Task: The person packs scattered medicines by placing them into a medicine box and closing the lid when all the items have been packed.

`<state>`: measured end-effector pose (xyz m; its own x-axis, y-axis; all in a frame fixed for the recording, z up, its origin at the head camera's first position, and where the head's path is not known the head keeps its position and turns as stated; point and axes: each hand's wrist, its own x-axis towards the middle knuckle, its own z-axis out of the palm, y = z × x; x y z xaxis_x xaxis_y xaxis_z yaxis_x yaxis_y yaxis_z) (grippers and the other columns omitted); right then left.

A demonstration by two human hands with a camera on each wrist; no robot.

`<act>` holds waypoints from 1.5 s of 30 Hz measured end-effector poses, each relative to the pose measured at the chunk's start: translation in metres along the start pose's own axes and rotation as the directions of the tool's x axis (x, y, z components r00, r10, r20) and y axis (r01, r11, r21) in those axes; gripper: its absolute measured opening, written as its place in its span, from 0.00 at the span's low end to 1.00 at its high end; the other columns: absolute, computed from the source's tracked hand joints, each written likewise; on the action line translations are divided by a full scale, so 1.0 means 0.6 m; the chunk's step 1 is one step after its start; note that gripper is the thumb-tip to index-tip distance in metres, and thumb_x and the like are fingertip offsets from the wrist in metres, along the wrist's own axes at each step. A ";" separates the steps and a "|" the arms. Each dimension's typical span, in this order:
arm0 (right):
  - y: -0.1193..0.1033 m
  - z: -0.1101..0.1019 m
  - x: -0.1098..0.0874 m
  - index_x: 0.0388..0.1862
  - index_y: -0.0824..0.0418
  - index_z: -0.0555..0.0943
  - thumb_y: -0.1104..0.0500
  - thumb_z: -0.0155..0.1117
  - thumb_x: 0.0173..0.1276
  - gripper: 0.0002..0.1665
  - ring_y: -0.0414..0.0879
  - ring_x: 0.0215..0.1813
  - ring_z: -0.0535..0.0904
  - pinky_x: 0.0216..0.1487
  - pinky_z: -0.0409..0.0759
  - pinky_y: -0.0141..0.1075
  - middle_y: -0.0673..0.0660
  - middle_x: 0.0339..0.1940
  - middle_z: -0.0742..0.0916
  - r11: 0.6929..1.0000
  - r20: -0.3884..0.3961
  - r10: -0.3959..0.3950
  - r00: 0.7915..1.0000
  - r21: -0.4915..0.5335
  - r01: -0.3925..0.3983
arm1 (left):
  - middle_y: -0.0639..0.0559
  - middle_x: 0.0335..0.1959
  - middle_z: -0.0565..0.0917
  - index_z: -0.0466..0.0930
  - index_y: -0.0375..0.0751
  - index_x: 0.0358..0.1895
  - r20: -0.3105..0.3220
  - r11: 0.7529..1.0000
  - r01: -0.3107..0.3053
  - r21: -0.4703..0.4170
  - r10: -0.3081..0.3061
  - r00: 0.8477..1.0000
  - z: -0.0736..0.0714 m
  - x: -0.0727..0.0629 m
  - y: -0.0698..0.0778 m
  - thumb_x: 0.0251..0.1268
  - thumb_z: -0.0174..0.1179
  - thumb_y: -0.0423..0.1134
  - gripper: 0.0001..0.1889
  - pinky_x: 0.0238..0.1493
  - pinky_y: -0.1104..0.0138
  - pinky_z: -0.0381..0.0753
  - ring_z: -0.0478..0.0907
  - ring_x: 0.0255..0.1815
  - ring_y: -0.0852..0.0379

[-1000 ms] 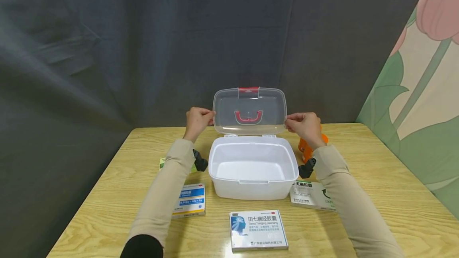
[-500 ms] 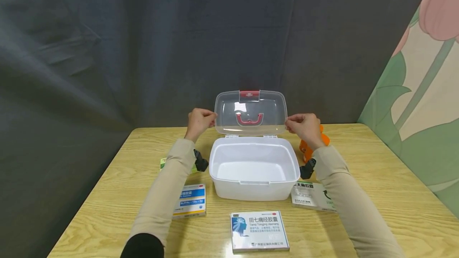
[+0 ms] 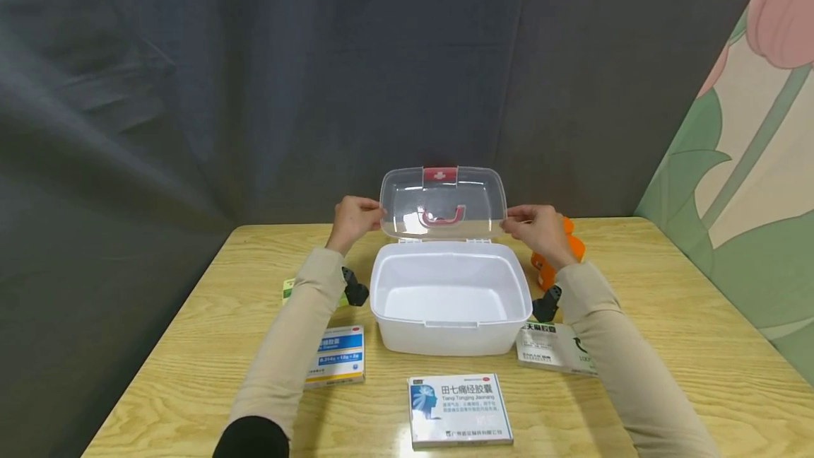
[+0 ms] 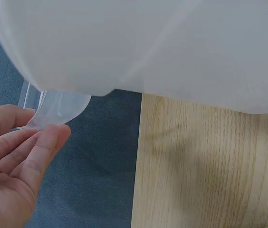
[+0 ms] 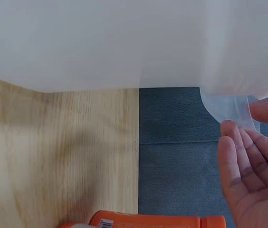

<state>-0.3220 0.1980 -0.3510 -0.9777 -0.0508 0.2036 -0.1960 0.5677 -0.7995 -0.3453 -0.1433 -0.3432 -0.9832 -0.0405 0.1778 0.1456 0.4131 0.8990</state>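
A white plastic first-aid box (image 3: 445, 339) stands with its clear hinged lid (image 3: 407, 193) raised behind it. The lid has a red clasp with a white cross (image 3: 440, 174) and a red handle (image 3: 441, 218). My left hand (image 3: 352, 221) pinches the lid's left edge between thumb and fingers. At the opposite edge my right hand (image 3: 540, 228) pinches the lid the same way. In both wrist views, the box's white wall fills the top, with the lid edge between thumb and fingertips of the left hand (image 4: 17, 161) and right hand (image 5: 257, 161).
A white medicine box (image 3: 459, 412) lies in front. A blue-and-white box (image 3: 340, 355) and a partly hidden green-yellow box (image 3: 289, 288) lie left. To the right are a white-green box (image 3: 553, 348) and orange bottles (image 3: 575, 249). A dark curtain (image 3: 407, 55) hangs behind the table.
The lid has tilted on its hinges; its top edge sits lower in the head view and the cross on the clasp shows more clearly. Both hands have dropped slightly with it, still pinching its sides.
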 end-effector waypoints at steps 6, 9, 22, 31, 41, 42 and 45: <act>0.004 0.001 -0.002 0.54 0.72 0.79 0.58 0.64 0.68 0.21 0.57 0.43 0.82 0.41 0.83 0.34 0.66 0.46 0.84 1.000 0.034 -0.012 0.999 0.007 0.012 | 0.38 0.40 0.86 0.84 0.28 0.46 0.013 1.000 0.005 0.019 -0.005 1.000 0.000 -0.003 -0.004 0.62 0.64 0.31 0.12 0.36 0.67 0.84 0.86 0.36 0.49; 0.006 0.003 -0.001 0.54 0.72 0.79 0.58 0.64 0.68 0.21 0.56 0.43 0.82 0.39 0.82 0.31 0.66 0.46 0.84 1.000 0.043 -0.016 0.999 0.007 0.016 | 0.39 0.40 0.86 0.84 0.28 0.47 0.020 1.000 0.002 0.027 -0.003 1.000 0.000 -0.005 -0.008 0.62 0.64 0.32 0.12 0.37 0.65 0.84 0.86 0.36 0.49; 0.000 0.011 0.001 0.59 0.73 0.76 0.56 0.59 0.71 0.25 0.60 0.48 0.78 0.51 0.80 0.48 0.69 0.52 0.82 0.997 0.078 0.045 0.996 -0.064 -0.041 | 0.36 0.43 0.85 0.82 0.26 0.50 0.084 1.000 0.003 -0.012 -0.002 0.996 0.002 -0.010 -0.019 0.63 0.62 0.31 0.15 0.43 0.62 0.84 0.84 0.40 0.46; 0.001 0.015 -0.003 0.63 0.72 0.72 0.54 0.55 0.73 0.28 0.63 0.54 0.75 0.58 0.75 0.55 0.71 0.59 0.78 0.992 0.098 0.110 0.989 -0.070 -0.104 | 0.36 0.41 0.85 0.81 0.24 0.50 0.117 0.999 0.031 -0.022 -0.028 0.993 0.008 -0.009 -0.026 0.61 0.63 0.31 0.16 0.41 0.65 0.84 0.84 0.40 0.47; 0.000 0.017 -0.008 0.66 0.70 0.69 0.50 0.52 0.75 0.30 0.65 0.59 0.71 0.60 0.71 0.58 0.70 0.64 0.74 0.985 0.146 0.163 0.976 -0.083 -0.152 | 0.33 0.45 0.83 0.76 0.21 0.55 0.153 0.997 0.061 -0.038 -0.054 0.987 0.014 -0.009 -0.030 0.64 0.61 0.31 0.19 0.44 0.63 0.83 0.83 0.43 0.43; 0.000 0.017 -0.008 0.67 0.70 0.69 0.50 0.51 0.75 0.31 0.65 0.60 0.71 0.60 0.71 0.58 0.70 0.65 0.73 0.984 0.149 0.168 0.975 -0.083 -0.157 | 0.33 0.45 0.83 0.76 0.20 0.55 0.153 0.997 0.063 -0.041 -0.056 0.987 0.015 -0.009 -0.030 0.64 0.61 0.31 0.19 0.44 0.63 0.83 0.83 0.43 0.43; 0.001 0.017 -0.009 0.67 0.70 0.68 0.49 0.50 0.75 0.31 0.66 0.60 0.70 0.61 0.70 0.58 0.71 0.65 0.72 0.982 0.153 0.181 0.971 -0.083 -0.170 | 0.32 0.45 0.83 0.76 0.21 0.55 0.150 0.995 0.079 -0.053 -0.070 0.986 0.017 -0.010 -0.029 0.65 0.61 0.31 0.19 0.44 0.63 0.83 0.83 0.43 0.42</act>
<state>-0.3179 0.1904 -0.3585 -0.9968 -0.0721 -0.0339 -0.0197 0.6345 -0.7727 -0.3430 -0.1408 -0.3642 -0.9963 0.0674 0.0526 0.0734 0.3599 0.9301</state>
